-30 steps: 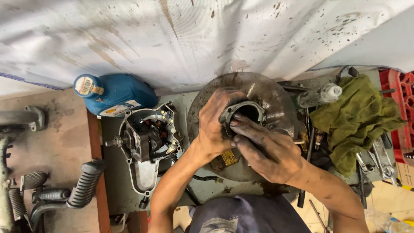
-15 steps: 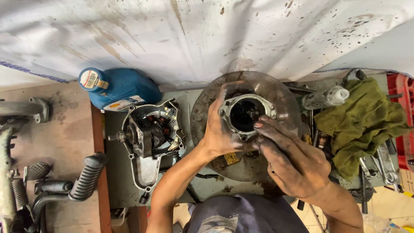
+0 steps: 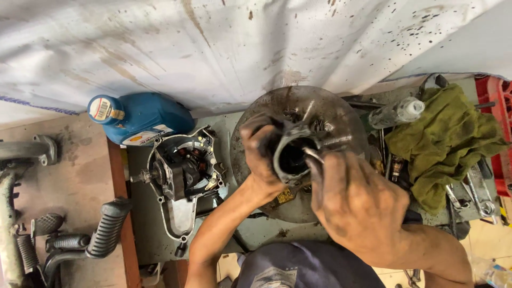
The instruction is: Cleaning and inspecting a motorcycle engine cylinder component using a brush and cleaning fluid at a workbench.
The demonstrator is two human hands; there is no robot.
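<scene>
Your left hand (image 3: 264,152) wraps its greasy fingers (image 3: 255,130) around the left side of a metal ring-shaped part (image 3: 292,154), clamped on it with the thumb hidden behind. Your right hand (image 3: 357,205) covers the part's lower right edge; its fingers (image 3: 314,170) lie close together against the rim, and the back of the hand faces you, so whether they grip or only press is not clear. The part sits tilted above a round, dirty metal pan (image 3: 314,114) on the workbench (image 3: 256,234), with its dark hollow centre facing up towards you. Both forearms rise from the bottom edge, the left one bent at the elbow, the right one cut off at the corner.

Left of the pan lies one engine cover (image 3: 184,176), open side up, with coils and a gear showing inside. Behind it lies one blue oil bottle (image 3: 136,118) on its side, cap to the left. To the right of the pan you have one small clear bottle (image 3: 397,112) and one crumpled green rag (image 3: 445,138). Several wrenches (image 3: 474,194) lie under the rag, partly hidden, too tangled to count. One red crate (image 3: 498,122) is cut off at the right edge. At the far left, two ribbed rubber footrests (image 3: 106,229) show on dark metal bars. A stained white sheet (image 3: 240,48) fills the top.
</scene>
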